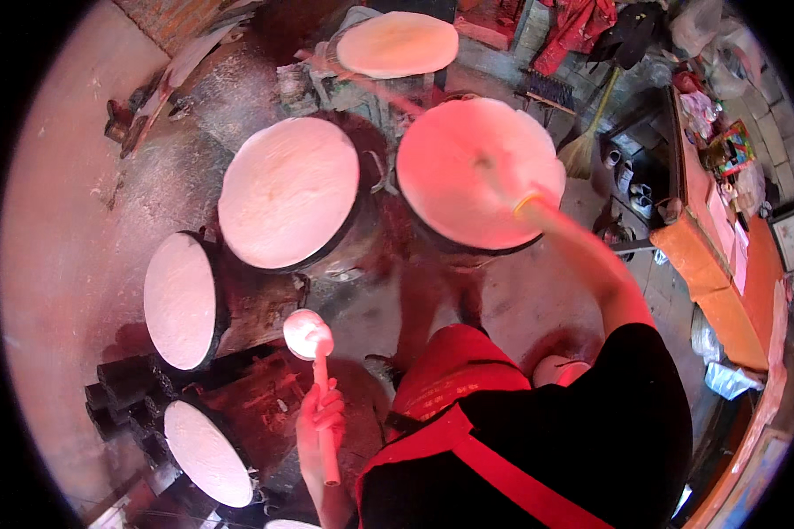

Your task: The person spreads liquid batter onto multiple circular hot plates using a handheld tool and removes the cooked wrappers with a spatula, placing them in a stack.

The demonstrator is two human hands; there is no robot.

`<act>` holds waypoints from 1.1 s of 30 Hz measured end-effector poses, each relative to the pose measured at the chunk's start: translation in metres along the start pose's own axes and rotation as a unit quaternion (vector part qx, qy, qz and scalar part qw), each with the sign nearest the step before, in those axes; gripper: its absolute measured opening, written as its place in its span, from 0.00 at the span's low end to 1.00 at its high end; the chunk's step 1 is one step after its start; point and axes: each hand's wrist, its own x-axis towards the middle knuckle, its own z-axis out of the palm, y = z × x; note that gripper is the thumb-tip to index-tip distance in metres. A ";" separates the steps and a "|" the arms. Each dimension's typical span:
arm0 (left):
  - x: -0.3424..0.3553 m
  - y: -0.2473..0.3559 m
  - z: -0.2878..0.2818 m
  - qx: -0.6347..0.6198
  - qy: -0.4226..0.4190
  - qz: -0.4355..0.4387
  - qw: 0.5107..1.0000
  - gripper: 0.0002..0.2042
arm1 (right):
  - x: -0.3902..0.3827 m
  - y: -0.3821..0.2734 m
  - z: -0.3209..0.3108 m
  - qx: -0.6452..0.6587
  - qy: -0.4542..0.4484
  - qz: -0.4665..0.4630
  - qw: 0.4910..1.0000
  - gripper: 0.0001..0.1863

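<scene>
Far at left, a white disc and, nearer to the lower edge of the view, a second white disc; both round with dark rims, matte and slightly uneven, seen as narrow ovals. Between and beside them, dark cylinders in a stack.

More to the right, a large white disc with a faint brownish patch and a dark rim. Below its near edge in the view, a ladle in the left hand, with fingers closed round the straight handle. Long axis nearly upright in the view; bowl pointing away from the body, slightly to the left, and handle end toward the lower edge. Handle smooth and rod-like, seemingly wooden; bowl round and whitish.

Farther off, past the large disc's far edge, a yellowish-white disc.

At right, a pink-lit disc, broad, with a ragged far-right edge. Above its right part, the right hand, strongly blurred, yellow band at the wrist. Cannot tell how far open the fingers, nor whether holding or touching anything.
</scene>
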 end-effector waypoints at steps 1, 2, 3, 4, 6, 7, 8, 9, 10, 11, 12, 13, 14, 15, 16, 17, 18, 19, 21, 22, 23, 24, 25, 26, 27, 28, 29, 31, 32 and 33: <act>0.006 -0.015 0.006 -0.009 -0.002 0.018 1.000 0.15 | 0.019 0.019 -0.028 -0.045 0.000 0.044 0.998 0.15; 0.018 -0.031 0.011 0.008 -0.017 0.023 1.000 0.16 | 0.040 0.052 -0.051 -0.122 0.041 0.017 0.992 0.13; 0.027 -0.045 0.020 0.005 -0.024 0.024 0.999 0.16 | 0.062 0.085 -0.074 -0.196 0.085 -0.003 0.977 0.12; 0.033 -0.061 0.030 -0.001 -0.025 0.032 0.999 0.16 | 0.076 0.089 -0.090 -0.267 0.038 0.087 0.959 0.16; 0.042 -0.092 0.048 -0.006 -0.028 0.039 0.999 0.17 | 0.083 0.120 -0.102 -0.197 0.029 0.134 0.971 0.19; 0.047 -0.101 0.056 -0.005 -0.030 0.038 0.999 0.17 | 0.090 0.127 -0.100 -0.155 0.018 0.160 0.975 0.19; 0.050 -0.109 0.062 -0.004 -0.030 0.036 0.999 0.17 | 0.094 0.133 -0.099 -0.136 0.004 0.166 0.977 0.20; 0.054 -0.117 0.069 -0.002 -0.031 0.034 0.999 0.17 | 0.095 0.138 -0.098 -0.117 -0.010 0.174 0.978 0.20; 0.058 -0.126 0.078 -0.006 -0.036 0.031 0.999 0.16 | 0.096 0.139 -0.095 -0.097 -0.027 0.181 0.978 0.20; 0.061 -0.133 0.083 -0.007 -0.039 0.030 0.999 0.16 | 0.097 0.142 -0.093 -0.097 -0.012 0.155 0.983 0.20; 0.065 -0.141 0.088 -0.006 -0.041 0.029 0.999 0.16 | 0.099 0.145 -0.097 -0.097 0.004 0.130 0.987 0.20; 0.069 -0.144 0.094 -0.005 -0.044 0.025 0.999 0.15 | 0.101 0.140 -0.100 -0.097 0.022 0.106 0.989 0.20; 0.071 -0.149 0.098 -0.006 -0.035 0.031 0.999 0.14 | 0.103 0.115 -0.113 -0.074 0.018 0.103 0.992 0.18; 0.072 -0.149 0.099 -0.004 -0.035 0.030 0.999 0.14 | 0.107 0.089 -0.127 -0.052 0.013 0.100 0.994 0.17; 0.077 -0.149 0.102 0.003 -0.037 0.018 0.999 0.14 | 0.115 0.087 -0.142 0.003 0.019 0.070 0.997 0.15; 0.080 -0.149 0.104 0.007 -0.041 0.012 0.999 0.13 | 0.128 0.085 -0.153 0.062 0.022 0.035 0.997 0.13; 0.080 -0.147 0.103 0.024 -0.036 0.020 0.999 0.12 | 0.140 0.063 -0.165 0.069 0.017 0.007 0.997 0.13; 0.081 -0.147 0.104 0.028 -0.042 0.028 0.998 0.12 | 0.153 0.039 -0.176 0.078 0.012 -0.021 0.997 0.12; 0.091 -0.148 0.115 0.045 -0.047 0.020 0.998 0.12 | 0.209 0.049 -0.201 0.111 0.030 -0.068 0.991 0.13; 0.097 -0.144 0.117 0.043 -0.043 0.018 0.998 0.12 | 0.235 0.044 -0.206 0.101 0.013 -0.037 0.994 0.15; 0.100 -0.138 0.121 0.044 -0.054 0.015 0.997 0.13 | 0.261 0.031 -0.217 0.088 0.004 -0.006 0.996 0.17; 0.102 -0.132 0.123 0.044 -0.065 0.017 0.997 0.14 | 0.285 0.007 -0.224 -0.027 0.021 -0.043 0.998 0.19; 0.104 -0.125 0.126 0.043 -0.075 0.015 0.996 0.15 | 0.304 -0.016 -0.226 -0.144 0.040 -0.078 0.986 0.20; 0.112 -0.117 0.135 0.064 -0.066 0.019 0.996 0.15 | 0.317 -0.034 -0.237 -0.211 0.098 -0.123 0.965 0.21; 0.116 -0.108 0.145 0.085 -0.056 0.022 0.995 0.15 | 0.329 -0.052 -0.243 -0.278 0.155 -0.164 0.934 0.21; 0.122 -0.099 0.153 0.105 -0.044 0.026 0.993 0.15 | 0.335 -0.066 -0.234 -0.281 0.198 -0.151 0.927 0.21; 0.130 -0.086 0.162 0.109 -0.046 0.016 0.993 0.15 | 0.338 -0.084 -0.226 -0.331 0.239 -0.167 0.897 0.21; 0.125 -0.067 0.177 0.112 -0.054 0.021 0.992 0.14 | 0.383 -0.083 -0.186 -0.298 0.267 -0.278 0.873 0.19; 0.126 -0.054 0.184 0.133 -0.032 0.058 0.989 0.14 | 0.370 -0.108 -0.147 -0.283 0.217 -0.342 0.870 0.18; 0.133 -0.042 0.193 0.162 -0.024 0.065 0.984 0.14 | 0.381 -0.098 -0.123 -0.240 0.214 -0.441 0.838 0.17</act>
